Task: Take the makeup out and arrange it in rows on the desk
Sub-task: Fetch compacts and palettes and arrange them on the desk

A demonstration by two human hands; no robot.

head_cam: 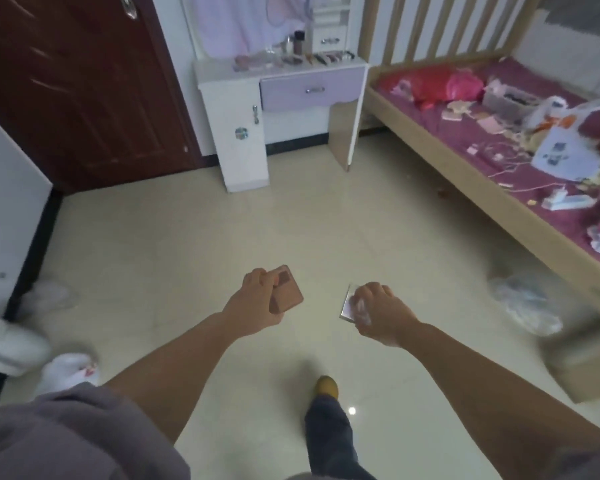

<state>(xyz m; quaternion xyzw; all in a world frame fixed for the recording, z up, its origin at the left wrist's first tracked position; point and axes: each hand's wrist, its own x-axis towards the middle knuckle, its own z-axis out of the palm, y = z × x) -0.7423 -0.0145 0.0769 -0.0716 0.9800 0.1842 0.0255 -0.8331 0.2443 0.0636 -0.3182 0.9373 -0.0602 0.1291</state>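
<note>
Left hand (257,299) holds pink compact (287,294), right hand (378,313) a mirrored case (349,303)

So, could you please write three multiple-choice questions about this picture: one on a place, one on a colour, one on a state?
1. Where is the dressing desk?
A. between the brown door and the bed
B. behind the person
C. on the bed

2. What colour is the desk drawer?
A. green
B. pale purple
C. black

3. What is the left hand doing?
A. hanging idle
B. holding a pinkish-brown compact
C. pressing on the floor

Answers:
1 A: the desk stands ahead, with the door to its left and the bed to its right.
2 B: the drawer front is lilac.
3 B: its fingers curl round the compact.
</note>
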